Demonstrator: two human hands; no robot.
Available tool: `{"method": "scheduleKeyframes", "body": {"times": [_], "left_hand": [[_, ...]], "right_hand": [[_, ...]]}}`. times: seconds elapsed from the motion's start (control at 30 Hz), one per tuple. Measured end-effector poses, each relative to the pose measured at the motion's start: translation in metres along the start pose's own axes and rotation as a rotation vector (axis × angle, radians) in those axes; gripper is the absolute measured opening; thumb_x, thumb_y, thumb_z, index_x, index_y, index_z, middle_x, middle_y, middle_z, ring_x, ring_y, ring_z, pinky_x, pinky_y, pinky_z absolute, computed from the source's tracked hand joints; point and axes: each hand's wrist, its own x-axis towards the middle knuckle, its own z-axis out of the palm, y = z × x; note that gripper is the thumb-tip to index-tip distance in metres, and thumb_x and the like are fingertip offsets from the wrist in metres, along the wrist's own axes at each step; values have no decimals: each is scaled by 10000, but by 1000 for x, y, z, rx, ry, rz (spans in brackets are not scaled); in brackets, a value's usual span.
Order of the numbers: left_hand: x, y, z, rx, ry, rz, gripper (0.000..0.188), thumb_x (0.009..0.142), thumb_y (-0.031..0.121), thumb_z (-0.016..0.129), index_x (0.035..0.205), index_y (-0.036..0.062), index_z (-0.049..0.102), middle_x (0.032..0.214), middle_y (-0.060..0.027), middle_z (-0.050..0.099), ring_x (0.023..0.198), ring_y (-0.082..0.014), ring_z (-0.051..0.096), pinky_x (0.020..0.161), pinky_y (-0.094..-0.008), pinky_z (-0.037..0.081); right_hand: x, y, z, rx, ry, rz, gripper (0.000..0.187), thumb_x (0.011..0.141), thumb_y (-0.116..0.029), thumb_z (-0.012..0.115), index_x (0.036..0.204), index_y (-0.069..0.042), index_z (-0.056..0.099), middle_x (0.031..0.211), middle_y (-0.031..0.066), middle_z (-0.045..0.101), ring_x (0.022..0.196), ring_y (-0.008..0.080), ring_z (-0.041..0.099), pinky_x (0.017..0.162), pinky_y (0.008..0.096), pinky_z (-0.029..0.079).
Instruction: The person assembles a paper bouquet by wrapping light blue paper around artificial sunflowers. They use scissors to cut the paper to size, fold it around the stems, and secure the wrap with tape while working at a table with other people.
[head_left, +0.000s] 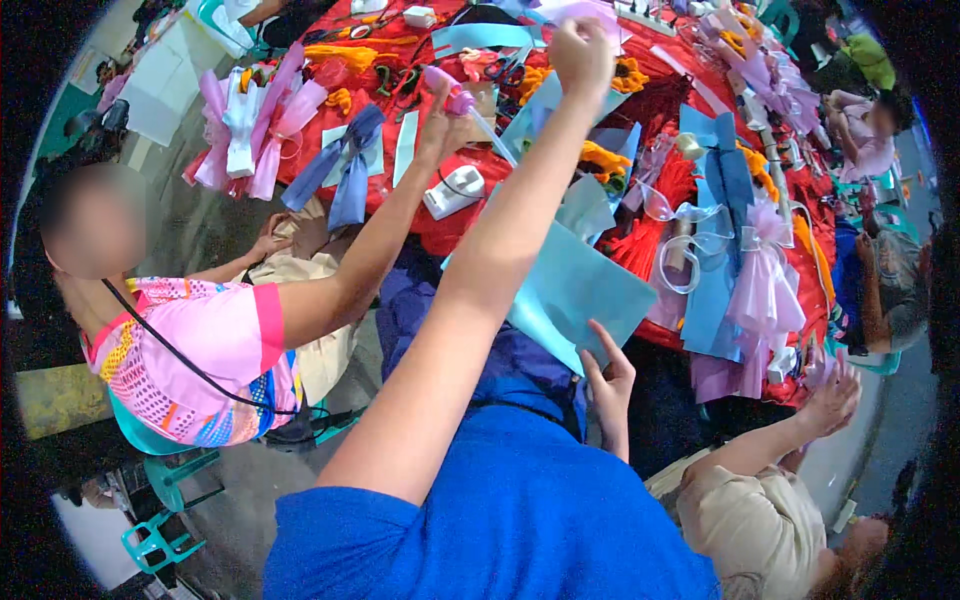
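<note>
My left arm reaches across to the far side of the table. My left hand (583, 62) is closed high over it, near a pale lilac cloth (566, 12); whatever is in its fingers, if anything, I cannot make out. Close to my body, my right hand (610, 378) grips the lower right edge of a light blue sheet (590, 290), thumb and fingers on it. The sheet slants over the table's near edge, and my left forearm hides part of it. Left of my forearm, a co-worker's hand (440, 125) is by a pink tool or bottle (455, 95).
Red cloth (330, 65) covers the crowded table. Blue ribbon strips (712, 230), lilac bows (765, 270), red cords (650, 235) and orange bundles (340, 55) lie about. A white device (455, 190) stands near the left edge. People sit at both sides; a green stool (160, 540) is behind left.
</note>
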Motion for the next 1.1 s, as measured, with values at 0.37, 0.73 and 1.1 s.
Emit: {"method": "scheduleKeyframes", "body": {"times": [0.37, 0.73, 1.1], "left_hand": [[-39, 54, -56, -122, -1199, 54, 247, 809, 198, 511, 831, -5, 650, 765, -137, 655, 721, -186, 644, 657, -301, 498], [5, -138, 3, 819, 31, -636, 232, 789, 204, 541, 931, 24, 580, 926, -122, 615, 857, -297, 615, 680, -472, 501], [-29, -155, -15, 1167, -359, -703, 206, 805, 124, 543, 995, 90, 615, 1036, -61, 605, 858, -289, 608, 613, -519, 456]], "right_hand": [[-1, 3, -35, 151, 339, 24, 374, 790, 10, 577, 1161, 14, 532, 1030, 85, 580, 757, 91, 555, 576, 198, 460], [-15, 20, -47, -141, 437, -101, 353, 785, -28, 588, 1133, 20, 552, 1053, 89, 583, 746, 92, 550, 487, 196, 430], [-31, 48, -56, 217, 594, 149, 378, 765, 29, 588, 1140, 37, 542, 1116, 125, 572, 976, 154, 540, 855, 260, 406]]}}
